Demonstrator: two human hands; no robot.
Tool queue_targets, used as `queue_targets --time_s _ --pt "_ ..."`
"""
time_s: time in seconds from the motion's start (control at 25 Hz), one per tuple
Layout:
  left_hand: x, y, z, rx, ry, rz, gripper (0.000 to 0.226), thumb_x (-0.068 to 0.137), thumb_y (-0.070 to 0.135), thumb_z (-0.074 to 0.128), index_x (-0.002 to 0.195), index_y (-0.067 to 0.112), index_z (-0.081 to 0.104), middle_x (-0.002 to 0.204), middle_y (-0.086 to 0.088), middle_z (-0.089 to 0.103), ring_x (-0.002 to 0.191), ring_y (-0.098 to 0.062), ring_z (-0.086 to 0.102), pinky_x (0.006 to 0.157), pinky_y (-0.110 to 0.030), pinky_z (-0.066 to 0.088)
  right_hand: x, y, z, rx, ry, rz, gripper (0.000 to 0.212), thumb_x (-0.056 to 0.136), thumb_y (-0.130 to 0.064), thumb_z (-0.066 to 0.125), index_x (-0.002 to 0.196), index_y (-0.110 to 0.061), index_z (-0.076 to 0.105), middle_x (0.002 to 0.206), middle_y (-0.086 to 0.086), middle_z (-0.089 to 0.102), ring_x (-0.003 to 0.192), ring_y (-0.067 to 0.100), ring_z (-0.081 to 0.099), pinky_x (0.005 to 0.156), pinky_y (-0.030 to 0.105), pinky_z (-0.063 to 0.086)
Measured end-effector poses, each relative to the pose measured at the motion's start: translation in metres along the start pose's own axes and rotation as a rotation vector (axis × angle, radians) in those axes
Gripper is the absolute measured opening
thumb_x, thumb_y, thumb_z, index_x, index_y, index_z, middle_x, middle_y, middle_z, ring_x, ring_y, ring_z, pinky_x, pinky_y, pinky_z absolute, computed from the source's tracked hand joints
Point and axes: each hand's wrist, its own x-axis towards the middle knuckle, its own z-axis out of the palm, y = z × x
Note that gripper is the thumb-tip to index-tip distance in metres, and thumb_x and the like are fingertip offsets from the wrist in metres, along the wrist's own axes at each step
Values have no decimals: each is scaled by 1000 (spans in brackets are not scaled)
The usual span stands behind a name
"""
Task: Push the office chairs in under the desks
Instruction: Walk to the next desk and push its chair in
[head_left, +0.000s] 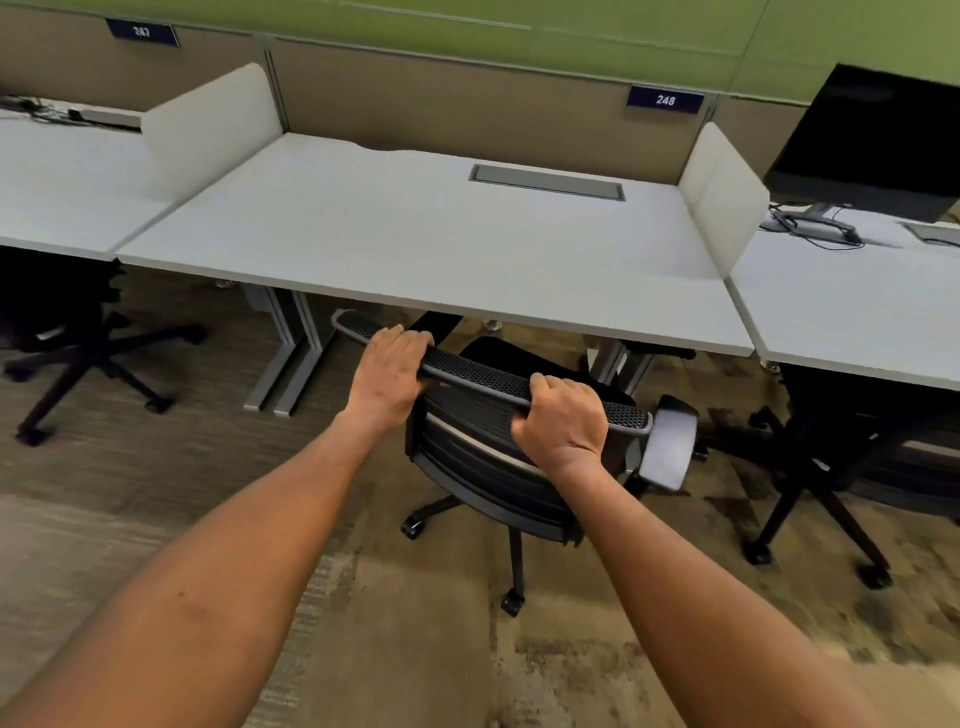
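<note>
A black mesh office chair (483, 447) stands in front of the middle white desk (415, 244), its back turned toward me and its seat partly under the desk's front edge. My left hand (387, 376) grips the left part of the backrest's top rail. My right hand (563, 418) grips the right part of the same rail. The chair's grey right armrest (670, 441) sticks out past the rail, and its wheeled base (511, 597) shows on the carpet below.
A second black chair (78, 343) sits under the left desk, and a third (852, 457) at the right desk. White dividers (722, 197) separate the desks. A dark monitor (872, 140) stands at the right. Grey desk legs (283, 358) rise left of the chair.
</note>
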Motion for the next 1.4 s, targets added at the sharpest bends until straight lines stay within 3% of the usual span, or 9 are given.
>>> queue_targets --time_s 0.16,0.36,0.52,0.76,0.96,1.24,1.36,1.4 --pt "-15 -3 7 29 62 -26 34 81 20 65 111 12 52 105 -8 60 105 -32 53 101 -44 37 -4 0 2 37 37 -50 25 65 -31 73 78 -11 66 71 3 67 68 26 65 68 32 49" --pt "-30 9 7 39 190 -108 23 87 17 55 109 9 55 103 -9 60 104 -31 53 102 -42 35 0 9 0 42 51 -104 26 68 -35 73 82 -13 66 74 1 68 71 24 66 71 31 49" --pt "-44 9 6 63 312 -106 31 90 21 33 103 7 58 97 -11 61 98 -34 56 99 -45 38 1 3 1 47 40 -124 26 67 -34 72 82 -14 66 73 -1 67 70 23 65 71 31 50" --pt "-40 -19 -2 89 426 -68 51 98 36 19 94 6 59 85 -10 57 88 -28 48 87 -41 35 19 -22 6 45 -19 -92 29 71 -36 70 90 -16 67 82 -2 70 80 23 66 78 33 50" --pt "-36 -70 -5 35 420 -44 28 87 29 41 98 8 56 89 -11 58 90 -28 48 90 -42 37 34 -64 15 19 -15 -64 30 74 -38 66 96 -17 67 88 -2 71 86 22 66 84 34 49" --pt "-37 -105 -12 -12 394 -57 36 98 26 25 98 7 56 91 -12 60 93 -34 56 96 -47 40 48 -99 22 -26 -30 -44 50 78 -38 67 123 -15 65 109 1 72 103 23 66 94 37 48" --pt "-30 -119 -7 13 406 -90 5 91 12 53 95 9 52 89 -11 58 91 -32 55 94 -43 38 59 -104 23 -23 -90 -47 50 81 -39 65 126 -18 62 117 0 69 110 23 63 99 37 44" --pt "-29 -123 -5 26 400 -83 11 88 12 59 95 10 51 89 -10 57 90 -31 54 93 -43 39 63 -107 23 -32 -102 -45 49 81 -40 64 126 -19 62 118 0 69 111 23 62 100 37 43"
